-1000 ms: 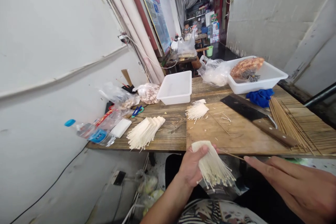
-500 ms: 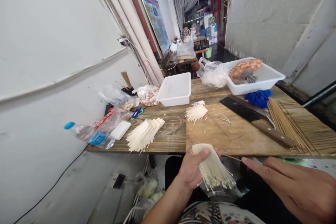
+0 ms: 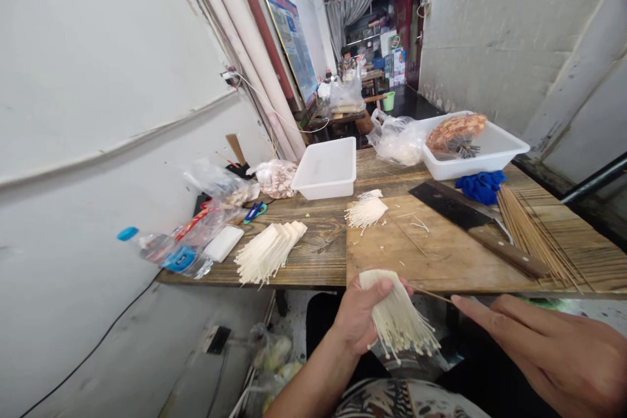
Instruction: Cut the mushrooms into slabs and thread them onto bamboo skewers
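My left hand (image 3: 355, 317) is closed round a flat bunch of enoki mushrooms (image 3: 394, 313), held below the table's near edge with the caps fanning down. A thin bamboo skewer (image 3: 431, 295) runs from the bunch to my right hand (image 3: 548, 349), whose fingers pinch its far end. Just above the hands lies the wooden cutting board (image 3: 441, 248). On its far left corner sits a small loose bunch of enoki (image 3: 366, 210).
A cleaver (image 3: 477, 225) lies across the board, a pile of skewers (image 3: 533, 235) and a blue cloth (image 3: 480, 185) to its right. Enoki rows (image 3: 269, 249), an empty white tub (image 3: 327, 168), a tray of food (image 3: 482, 144), bags and a water bottle (image 3: 164, 253) crowd the table.
The view has shifted slightly downward. Both hands stay in almost the same place, with the skewer still at the mushroom bunch.
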Demonstrator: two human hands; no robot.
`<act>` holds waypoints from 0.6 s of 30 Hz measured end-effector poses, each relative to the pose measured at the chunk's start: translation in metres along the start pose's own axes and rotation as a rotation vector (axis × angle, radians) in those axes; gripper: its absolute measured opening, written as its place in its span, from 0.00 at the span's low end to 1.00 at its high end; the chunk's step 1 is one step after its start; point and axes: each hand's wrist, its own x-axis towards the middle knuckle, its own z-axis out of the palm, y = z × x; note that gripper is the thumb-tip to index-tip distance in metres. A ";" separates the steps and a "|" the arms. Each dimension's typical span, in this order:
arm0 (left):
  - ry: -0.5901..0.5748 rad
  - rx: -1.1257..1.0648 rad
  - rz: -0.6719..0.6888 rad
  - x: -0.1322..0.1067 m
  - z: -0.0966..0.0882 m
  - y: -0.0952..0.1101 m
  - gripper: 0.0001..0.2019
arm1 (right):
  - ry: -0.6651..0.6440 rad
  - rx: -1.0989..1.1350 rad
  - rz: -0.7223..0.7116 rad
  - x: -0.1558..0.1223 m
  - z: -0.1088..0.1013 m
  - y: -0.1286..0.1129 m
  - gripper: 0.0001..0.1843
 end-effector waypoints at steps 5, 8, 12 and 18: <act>-0.009 -0.004 0.001 -0.001 0.001 0.000 0.16 | -0.013 -0.061 -0.029 -0.002 -0.002 0.000 0.27; -0.004 -0.003 0.004 -0.002 0.002 0.000 0.17 | -0.030 -0.078 -0.044 -0.001 -0.004 -0.001 0.28; -0.007 0.005 0.014 -0.002 0.002 -0.001 0.17 | -0.017 -0.115 -0.046 -0.002 -0.004 0.000 0.30; -0.013 0.023 0.007 -0.002 0.002 0.001 0.17 | -0.028 -0.130 -0.048 -0.006 -0.006 0.000 0.31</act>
